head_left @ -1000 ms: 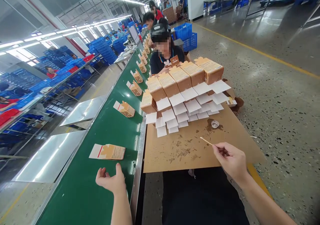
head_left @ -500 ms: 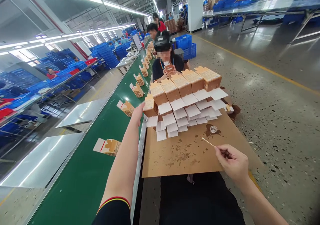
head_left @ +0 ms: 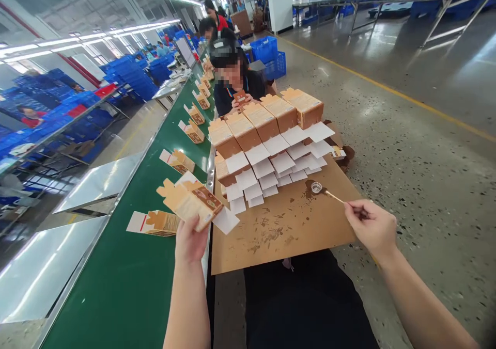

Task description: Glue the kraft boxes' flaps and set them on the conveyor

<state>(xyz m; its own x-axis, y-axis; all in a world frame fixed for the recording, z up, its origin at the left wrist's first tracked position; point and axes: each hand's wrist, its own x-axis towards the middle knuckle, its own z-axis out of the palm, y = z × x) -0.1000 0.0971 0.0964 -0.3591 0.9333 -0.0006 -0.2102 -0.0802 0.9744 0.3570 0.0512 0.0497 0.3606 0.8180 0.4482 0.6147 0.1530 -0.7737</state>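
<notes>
Box [head_left: 198,203] clasped in my left hand [head_left: 191,241] by belt [head_left: 127,282] edge, flaps open; my right hand [head_left: 372,225] pinches swab [head_left: 335,197] near cup [head_left: 316,188]. Work looks unfinished: stack [head_left: 268,124] on cardboard [head_left: 310,230], other boxes [head_left: 163,223] spaced along belt.

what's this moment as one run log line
left hand: holds carton by green belt | right hand: holds swab, tip near small clear cup | stacked cartons: on brown board, white flaps out

Near, we have room to pass low over the surface [head_left: 310,230]; stacked cartons [head_left: 268,124] wall off the far side, the held carton [head_left: 197,200] blocks the left, and a small cup [head_left: 316,187] stands at right.
</notes>
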